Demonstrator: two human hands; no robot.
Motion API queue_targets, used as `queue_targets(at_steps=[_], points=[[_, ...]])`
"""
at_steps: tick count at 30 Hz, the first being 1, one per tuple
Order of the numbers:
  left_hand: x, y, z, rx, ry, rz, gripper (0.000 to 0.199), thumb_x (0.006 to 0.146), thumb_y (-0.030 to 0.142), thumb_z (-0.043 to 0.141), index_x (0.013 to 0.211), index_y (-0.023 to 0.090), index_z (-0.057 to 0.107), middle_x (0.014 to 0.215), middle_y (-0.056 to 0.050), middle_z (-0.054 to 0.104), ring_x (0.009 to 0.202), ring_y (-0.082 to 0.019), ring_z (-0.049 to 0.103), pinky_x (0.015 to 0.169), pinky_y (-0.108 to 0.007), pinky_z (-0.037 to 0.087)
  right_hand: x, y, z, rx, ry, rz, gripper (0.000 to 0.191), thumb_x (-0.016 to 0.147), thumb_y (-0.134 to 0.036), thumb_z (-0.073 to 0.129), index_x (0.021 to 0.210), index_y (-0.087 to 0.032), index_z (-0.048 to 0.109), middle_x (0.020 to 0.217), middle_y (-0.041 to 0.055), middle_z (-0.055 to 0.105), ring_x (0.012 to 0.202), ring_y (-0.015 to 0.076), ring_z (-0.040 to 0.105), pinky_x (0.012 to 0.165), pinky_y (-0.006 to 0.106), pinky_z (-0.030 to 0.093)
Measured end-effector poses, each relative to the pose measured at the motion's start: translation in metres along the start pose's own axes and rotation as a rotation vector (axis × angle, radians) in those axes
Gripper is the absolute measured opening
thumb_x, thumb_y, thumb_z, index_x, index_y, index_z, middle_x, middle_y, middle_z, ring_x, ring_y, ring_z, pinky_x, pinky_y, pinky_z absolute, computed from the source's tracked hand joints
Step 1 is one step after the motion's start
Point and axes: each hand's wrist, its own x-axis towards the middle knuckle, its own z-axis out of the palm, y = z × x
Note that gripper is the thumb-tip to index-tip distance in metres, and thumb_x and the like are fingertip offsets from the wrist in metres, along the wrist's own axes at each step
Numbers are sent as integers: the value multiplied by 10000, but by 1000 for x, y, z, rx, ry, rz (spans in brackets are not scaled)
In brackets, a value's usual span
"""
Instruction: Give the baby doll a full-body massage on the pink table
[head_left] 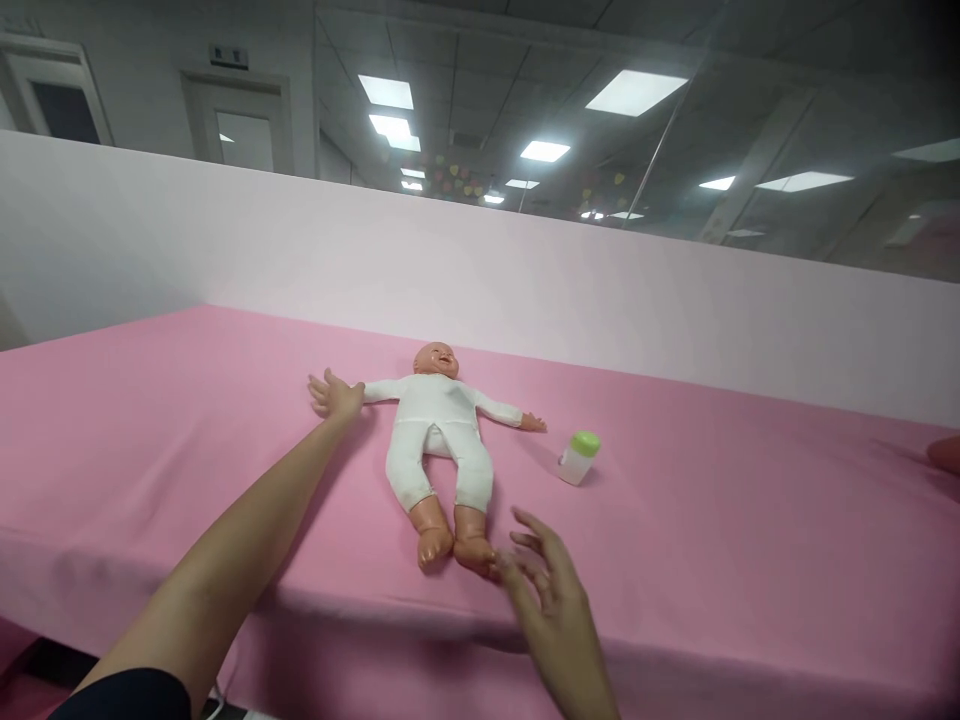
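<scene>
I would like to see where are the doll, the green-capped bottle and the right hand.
Doll (pixel 436 406): head view, on the torso.
Green-capped bottle (pixel 576 465): head view, on the body.
Right hand (pixel 559 600): head view, on its back.

A pink cloth (pixel 697 665) covers the big surface (pixel 712 540) and hangs down over its near edge. A low white wall (pixel 525 275) runs all along the far edge. Above it is a big window (pixel 780 60) with bright square lights (pixel 637 92) showing in a gray ceiling (pixel 480 80). Little colored stickers (pixel 457 182) dot the glass. Past the far left corner is a gray wall (pixel 150 70) with two doors (pixel 272 100). One has a small sign (pixel 228 56) over it.
</scene>
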Motion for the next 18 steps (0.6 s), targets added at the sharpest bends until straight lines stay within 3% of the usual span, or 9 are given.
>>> queue_targets(at_steps=[2, 5, 8, 10, 12, 15, 18], points=[[-16, 25, 9, 101, -103, 158, 787, 777, 266, 654, 1474, 211, 292, 1633, -207, 125, 1519, -388, 31, 1160, -633, 142, 27, 6, -13, 215, 65, 146, 491, 869, -493, 652, 1281, -246, 547, 1330, 134, 592, 1179, 271, 628, 931, 401, 592], [-40, 63, 31, 124, -430, 430, 754, 848, 427, 602, 1523, 285, 296, 1672, -115, 24, 1523, -378, -35, 1151, -680, 23, 80, 19, -24, 542, 40, 422, 344, 852, -421, 641, 1131, -222, 607, 1241, 139, 651, 1173, 282, 640, 971, 462, 571], [-55, 85, 56, 235, -707, 529, 719, 859, 567, 562, 1502, 303, 378, 1663, -119, 99, 1517, -406, 14, 1123, -720, -1, 131, 32, -20, 692, -8, 666, 130, 774, -232, 648, 898, -196, 638, 1069, 140, 713, 1079, 254, 690, 995, 414, 554], [-61, 87, 68, 341, -840, 551, 718, 834, 624, 569, 1464, 300, 449, 1639, -149, 189, 1503, -443, 82, 1097, -753, 21, 159, 38, -10, 719, -66, 707, 76, 740, -161, 631, 808, -193, 634, 972, 123, 732, 1033, 230, 706, 1009, 383, 537], [-65, 81, 74, 411, -880, 566, 720, 827, 671, 545, 1448, 314, 476, 1627, -159, 219, 1490, -472, 110, 1067, -786, 42, 182, 41, 5, 682, -156, 636, 59, 728, -150, 621, 763, -197, 628, 880, 92, 734, 990, 227, 715, 1003, 400, 533], [-73, 65, 74, 428, -820, 626, 710, 854, 707, 458, 1477, 366, 434, 1645, -121, 169, 1499, -459, 63, 1067, -792, 41, 207, 41, 34, 545, -304, 394, 26, 747, -198, 604, 756, -188, 627, 801, 62, 716, 906, 232, 722, 922, 430, 568], [-78, 55, 69, 423, -797, 671, 719, 868, 718, 417, 1503, 382, 390, 1649, -106, 154, 1504, -443, 57, 1084, -779, 71, 226, 31, 61, 280, -231, 31, 111, 820, -259, 589, 798, -170, 652, 786, 52, 700, 844, 226, 708, 766, 377, 605]])
